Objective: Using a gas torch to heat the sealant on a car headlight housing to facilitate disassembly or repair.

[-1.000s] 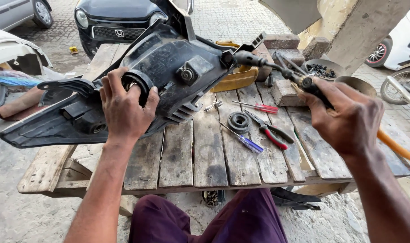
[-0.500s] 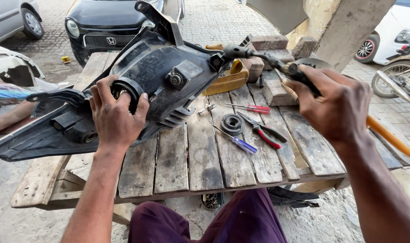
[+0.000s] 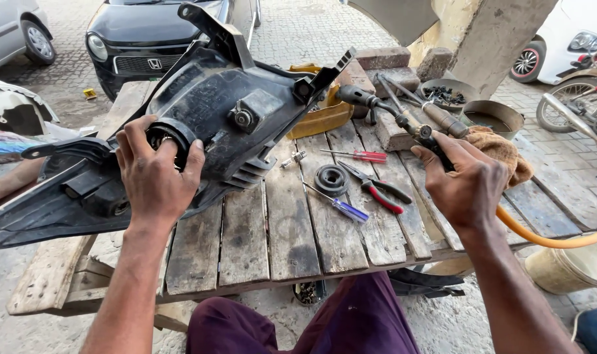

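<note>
Left hand (image 3: 155, 172) spread wide over the back of a black headlight housing (image 3: 200, 124), fingers curled round the edge of a round socket opening. The housing is tilted, its rear face toward the camera, the lower end down at the left past the table edge, the upper bracket raised toward the parked black car (image 3: 155, 40). It sits mostly under and beyond the left hand, over the left half of the wooden table (image 3: 272, 236).

Right hand (image 3: 467, 185) closed round the grip of an air blow gun (image 3: 403, 118), thumb on top. The gun's nozzle end points left and reaches the right-hand corner of the housing, at or just beside a bracket there; contact not certain. An orange hose (image 3: 547, 237) runs from under the right hand off to the right. A tan rag (image 3: 505, 152) lies just behind the right hand.

On the planks between the hands: a black rubber ring (image 3: 330, 179), red-handled pliers (image 3: 376, 189), a blue-handled screwdriver (image 3: 338, 206), a red-handled screwdriver (image 3: 360, 156), a small bulb (image 3: 293, 158). A yellow tray (image 3: 321, 117) sits behind the housing's right end. Two metal bowls (image 3: 492, 118) stand at the far right of the table.
</note>
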